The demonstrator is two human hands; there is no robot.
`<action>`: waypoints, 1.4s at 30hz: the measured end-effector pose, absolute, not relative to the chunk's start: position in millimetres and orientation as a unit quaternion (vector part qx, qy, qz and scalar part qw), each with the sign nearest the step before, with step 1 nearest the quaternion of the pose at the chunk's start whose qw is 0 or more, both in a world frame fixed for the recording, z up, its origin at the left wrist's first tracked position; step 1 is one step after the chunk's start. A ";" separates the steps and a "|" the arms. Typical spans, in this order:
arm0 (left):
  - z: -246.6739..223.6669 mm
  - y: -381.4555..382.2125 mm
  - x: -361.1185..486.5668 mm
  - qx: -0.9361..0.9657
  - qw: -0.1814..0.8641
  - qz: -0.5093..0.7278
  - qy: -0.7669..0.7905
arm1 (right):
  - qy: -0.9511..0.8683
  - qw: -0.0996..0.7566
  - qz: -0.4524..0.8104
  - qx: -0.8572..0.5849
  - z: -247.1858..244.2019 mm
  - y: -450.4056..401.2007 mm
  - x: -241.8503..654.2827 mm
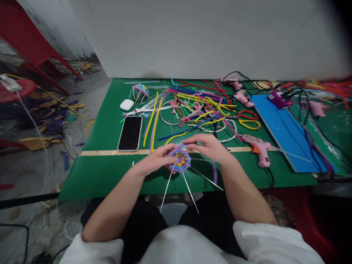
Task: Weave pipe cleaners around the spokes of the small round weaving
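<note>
A small round woven disc (180, 161) of purple, pink, blue, yellow and red pipe cleaner is held over the front of the table, with several thin pale spokes sticking out of it. My left hand (162, 158) grips its left edge, thumb on the face. At the top right rim, the fingers of my right hand (205, 145) pinch a purple pipe cleaner (180, 146). A loose purple length (215, 172) hangs below my right hand. Partly hidden fingers lie behind the disc.
Beyond my hands lies a pile of coloured pipe cleaners (198, 106). A phone (130, 133) and a white case (127, 105) sit left. To the right are scissors (249, 120), a pink glue gun (260, 148), a blue board (286, 135) and cables. A white panel (209, 40) stands behind.
</note>
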State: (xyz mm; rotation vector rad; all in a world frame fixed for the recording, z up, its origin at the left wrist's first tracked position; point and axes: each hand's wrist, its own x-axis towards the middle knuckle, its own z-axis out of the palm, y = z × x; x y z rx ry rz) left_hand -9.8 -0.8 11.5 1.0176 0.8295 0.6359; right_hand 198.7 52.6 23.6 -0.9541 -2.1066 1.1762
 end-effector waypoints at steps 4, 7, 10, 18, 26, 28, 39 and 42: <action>11.0 0.7 -9.9 0.518 0.697 0.291 0.400 | -0.766 0.257 0.440 -0.392 26.8 47.8 194.8; 9.5 1.2 -10.6 0.529 0.674 0.304 0.415 | -0.796 0.233 0.398 -0.392 33.6 44.9 194.2; 8.9 0.6 -10.6 0.538 0.664 0.299 0.425 | -0.813 0.201 0.384 -0.388 41.4 43.0 196.4; 13.3 -3.3 -6.3 0.615 0.573 0.293 0.456 | -0.852 0.149 0.381 -0.328 48.4 44.8 208.4; 12.9 -5.6 -5.4 0.635 0.556 0.283 0.457 | -0.842 0.147 0.419 -0.307 53.0 43.1 214.3; 12.8 -5.4 -5.0 0.631 0.558 0.280 0.460 | -0.851 0.125 0.418 -0.291 54.1 45.7 216.8; 9.3 -6.6 0.3 0.617 0.519 0.301 0.509 | -0.937 -0.112 0.102 -0.315 108.8 39.2 188.4; 7.8 -6.4 -0.4 0.601 0.513 0.336 0.513 | -0.924 -0.173 -0.019 -0.341 109.0 16.3 169.1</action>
